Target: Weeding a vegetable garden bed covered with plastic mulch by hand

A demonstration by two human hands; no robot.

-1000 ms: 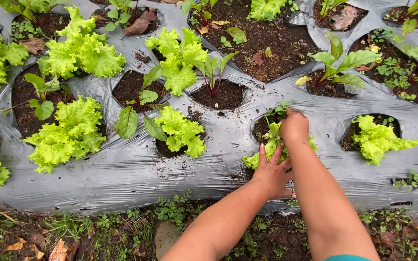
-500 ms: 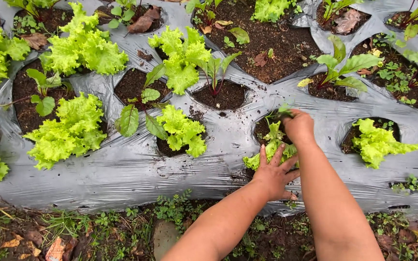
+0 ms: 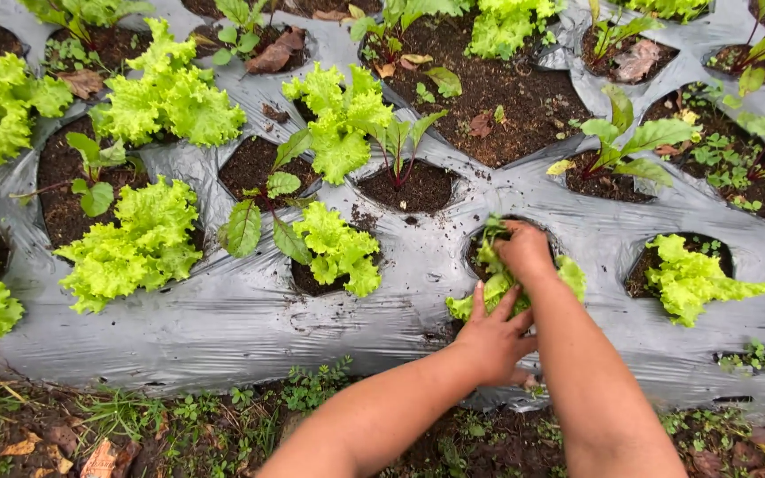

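While both arms are reaching across the bed, the left hand (image 3: 492,332) is lying with fingers spread against the near side of a lettuce plant (image 3: 499,279), and the right hand (image 3: 524,250) is curling closed over its top. That lettuce is sitting upright in a hole in the grey plastic mulch (image 3: 223,319), leaves fanning up and outward.

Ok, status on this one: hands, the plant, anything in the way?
Left hand spread on the lettuce plant, right hand closed around its top leaves. Plant sits in a hole of the grey plastic mulch. Nothing blocking.
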